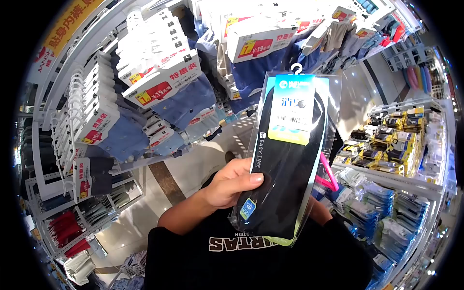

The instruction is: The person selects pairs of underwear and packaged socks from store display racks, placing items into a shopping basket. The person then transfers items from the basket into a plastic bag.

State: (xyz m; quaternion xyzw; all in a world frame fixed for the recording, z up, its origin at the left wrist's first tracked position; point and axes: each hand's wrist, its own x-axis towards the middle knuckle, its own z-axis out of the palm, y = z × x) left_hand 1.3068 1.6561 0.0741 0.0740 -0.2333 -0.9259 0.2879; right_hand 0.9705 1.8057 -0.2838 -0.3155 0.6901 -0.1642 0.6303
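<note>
One clear packet [285,188], black item inside, in the left hand [234,182]. Thumb flat on the front at the left edge, a bit below mid-length, fingers behind and out of sight: reads as a pinch on that edge. Most of the packet lies to the right of the thumb and away from the body.

Long axis: runs away from the torso, top end leaning slightly right. White hook [296,68] at the far end, bottom end over the black shirt [193,263]. Left hand is the nearer one, in contact. Right forearm [320,212] comes up behind the lower right side; right hand is hidden by the packet, can't tell its state or whether it touches. Pink loop [329,181] sticks out past the right edge, can't tell what holds it.

Readable: "EASY TIME" in white down the packet's left side; "100" on a small blue badge [248,209] low left; barcode on a white label [289,116] with large characters starting "消". Card brand partly lost to glare. Hanging tags [162,82] ahead-left: "特惠装", "19元/件", yellow "1". Orange sign [72,21] upper left: "贴身内裤". Yellow packs [394,145] on the right: print too small.
</note>
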